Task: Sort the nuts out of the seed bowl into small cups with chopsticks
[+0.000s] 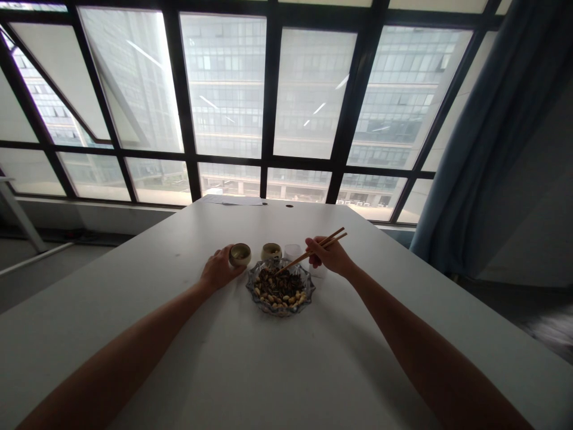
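My left hand (220, 269) is wrapped round a small ceramic cup (240, 255) at the left of a glass bowl. My right hand (326, 254) holds a pair of wooden chopsticks (313, 249), their tips down in the bowl's contents. The scalloped clear glass bowl (252, 297) contains dark, thin pieces (286, 283) and pale nuts (280, 300) along its near side. A second ceramic cup (271, 251) stands just behind the bowl, with something small inside. Beside it is a clear cup (293, 252), and another clear cup (318, 271) is partly hidden under my right hand.
The white table (250, 370) stretches away to large windows. White paper (233, 200) lies at its far edge, near a dark round hole (289, 206). A blue curtain (474, 155) hangs at the right, and a white metal frame (22, 218) stands at the left.
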`<state>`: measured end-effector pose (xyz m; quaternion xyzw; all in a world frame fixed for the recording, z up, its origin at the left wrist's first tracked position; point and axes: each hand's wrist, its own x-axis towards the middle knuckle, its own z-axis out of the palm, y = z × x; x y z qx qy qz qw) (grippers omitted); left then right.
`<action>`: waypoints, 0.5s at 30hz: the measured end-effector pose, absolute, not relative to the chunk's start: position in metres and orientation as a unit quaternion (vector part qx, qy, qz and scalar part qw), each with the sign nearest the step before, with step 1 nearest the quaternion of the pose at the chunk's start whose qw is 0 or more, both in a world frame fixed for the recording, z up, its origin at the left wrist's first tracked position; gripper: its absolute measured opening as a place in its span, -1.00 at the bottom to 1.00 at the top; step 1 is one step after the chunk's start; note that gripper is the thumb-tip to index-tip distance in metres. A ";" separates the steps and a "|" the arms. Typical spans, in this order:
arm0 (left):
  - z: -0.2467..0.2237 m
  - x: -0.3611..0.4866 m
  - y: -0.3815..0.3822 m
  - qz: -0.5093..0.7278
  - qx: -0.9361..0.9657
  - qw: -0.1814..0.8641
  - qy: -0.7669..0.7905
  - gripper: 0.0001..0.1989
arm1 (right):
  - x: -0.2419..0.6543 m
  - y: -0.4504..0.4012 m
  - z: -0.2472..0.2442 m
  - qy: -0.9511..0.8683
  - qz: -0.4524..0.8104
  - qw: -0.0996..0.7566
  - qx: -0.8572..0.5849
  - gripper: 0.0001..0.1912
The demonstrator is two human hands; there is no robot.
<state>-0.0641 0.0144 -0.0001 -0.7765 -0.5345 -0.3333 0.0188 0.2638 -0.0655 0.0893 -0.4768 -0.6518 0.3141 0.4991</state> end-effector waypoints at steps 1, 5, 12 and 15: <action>0.000 -0.064 0.014 -0.332 -0.777 0.019 -0.535 -0.35 | 0.263 -0.066 0.089 -0.652 0.316 0.499 -0.475 -0.36; 0.001 -0.063 0.013 -0.333 -0.775 0.017 -0.537 -0.35 | 0.262 -0.067 0.090 -0.646 0.314 0.510 -0.473 -0.35; 0.001 -0.063 0.012 -0.328 -0.777 0.018 -0.537 -0.33 | 0.276 -0.061 0.094 -0.585 0.326 0.594 -0.447 -0.38; 0.001 -0.063 0.012 -0.329 -0.778 0.017 -0.535 -0.34 | 0.285 -0.055 0.093 -0.522 0.385 0.632 -0.424 -0.44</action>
